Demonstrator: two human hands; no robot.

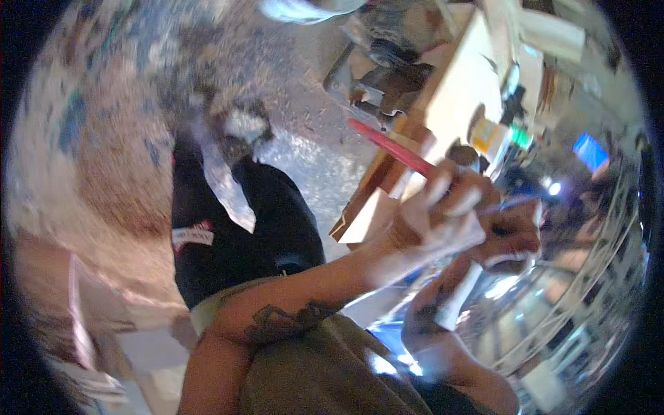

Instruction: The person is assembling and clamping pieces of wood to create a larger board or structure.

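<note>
My left forearm, tattooed, reaches across from the lower left to my left hand (446, 211), whose fingers are curled around a slender red stick-like tool (391, 146). The tool points up and to the left, past the table edge; its kind is blurred. Close beside it on the right is my right hand (515, 238), fingers bent and closed. A thin bluish line shows between the two hands, and what the right fingers grip is too smeared to make out. Both hands are raised in front of the light tabletop (467, 76) with its brown wooden edge.
On the tabletop stand a yellow-and-white container (490, 140) and a green-lidded item (520, 137). A lit blue screen (590, 152) is farther right, near several pale cables (588, 266). Dark objects (391, 79) lie beyond the table edge. A cardboard box (45, 294) sits at the lower left.
</note>
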